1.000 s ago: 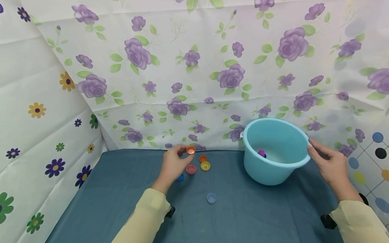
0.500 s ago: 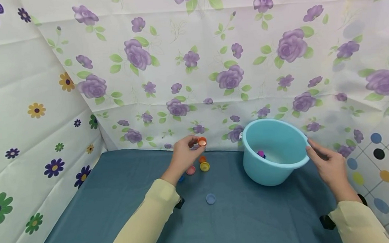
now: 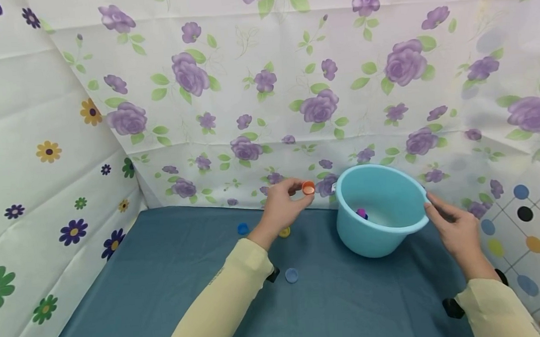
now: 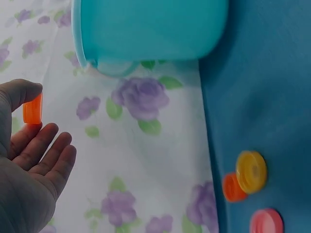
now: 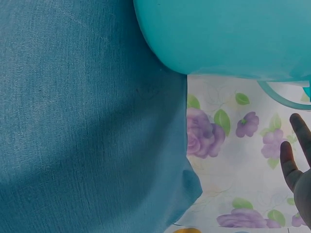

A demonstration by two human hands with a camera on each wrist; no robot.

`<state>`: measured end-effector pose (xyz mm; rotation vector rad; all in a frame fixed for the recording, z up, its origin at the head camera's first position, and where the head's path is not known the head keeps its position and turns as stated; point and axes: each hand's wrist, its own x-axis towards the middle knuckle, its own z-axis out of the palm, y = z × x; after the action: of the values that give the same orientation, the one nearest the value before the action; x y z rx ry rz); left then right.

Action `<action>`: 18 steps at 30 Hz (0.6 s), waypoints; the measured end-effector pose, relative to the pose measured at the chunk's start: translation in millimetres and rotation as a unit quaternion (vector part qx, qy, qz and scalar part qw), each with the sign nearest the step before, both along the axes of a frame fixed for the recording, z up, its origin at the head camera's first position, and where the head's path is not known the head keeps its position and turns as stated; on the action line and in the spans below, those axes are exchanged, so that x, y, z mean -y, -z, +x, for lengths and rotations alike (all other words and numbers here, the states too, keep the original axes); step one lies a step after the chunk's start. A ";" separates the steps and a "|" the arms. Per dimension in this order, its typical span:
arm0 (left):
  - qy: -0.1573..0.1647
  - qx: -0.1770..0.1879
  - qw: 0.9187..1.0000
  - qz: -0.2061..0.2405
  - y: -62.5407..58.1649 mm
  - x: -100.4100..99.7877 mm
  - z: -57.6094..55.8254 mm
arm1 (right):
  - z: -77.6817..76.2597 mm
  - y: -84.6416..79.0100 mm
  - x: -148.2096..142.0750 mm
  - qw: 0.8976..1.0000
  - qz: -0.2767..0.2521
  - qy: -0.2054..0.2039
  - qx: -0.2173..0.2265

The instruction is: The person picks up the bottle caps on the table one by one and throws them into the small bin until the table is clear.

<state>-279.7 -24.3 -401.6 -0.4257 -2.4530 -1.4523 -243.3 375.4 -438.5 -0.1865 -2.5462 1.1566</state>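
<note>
My left hand point(image 3: 282, 203) pinches an orange bottle cap point(image 3: 308, 188) between thumb and fingertips, just left of the light-blue bucket point(image 3: 377, 239). The left wrist view shows the same orange cap point(image 4: 33, 109) with its ribbed side, the other fingers spread below it. At the bucket's right side, my right hand point(image 3: 458, 228) holds the rim with thumb and fingers. The bucket leans slightly, mouth toward me. Inside lie a magenta cap point(image 3: 361, 213) and something dark beside it.
On the blue cloth point(image 3: 175, 273) lie a yellow cap point(image 3: 285, 232), a blue cap point(image 3: 243, 228) and a pale-blue cap point(image 3: 291, 275). A second orange cap point(image 4: 234, 188) and a pink cap point(image 4: 267, 223) show in the left wrist view. A flowered sheet point(image 3: 248, 89) hangs behind.
My left hand has carried the orange cap rightward and up, from above the other caps toward the bucket. The right hand and the bucket stay in place.
</note>
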 end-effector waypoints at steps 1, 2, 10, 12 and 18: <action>0.003 -0.004 1.000 0.001 -1.5 -4.3 -0.4 | 0.3 0.2 0.0 1.000 0.000 -0.001 0.002; 0.007 -0.006 1.000 0.002 -3.1 -8.3 -0.6 | 0.5 0.5 -0.1 1.000 -0.001 -0.002 0.002; 0.043 -0.014 0.999 0.030 -17.4 -37.0 0.3 | 0.4 1.1 0.3 1.000 0.002 -0.001 -0.007; 0.050 -0.010 0.998 0.034 -19.8 -44.2 0.4 | 0.4 0.9 0.7 1.000 0.002 -0.001 -0.012; 0.069 -0.006 0.997 0.023 -23.7 -64.8 -0.7 | 0.7 0.3 1.6 1.000 0.003 -0.007 -0.020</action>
<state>-280.5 40.5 -377.9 -0.6019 -2.4184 -1.5514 -242.6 373.8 -438.8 -0.1441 -2.5187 1.1469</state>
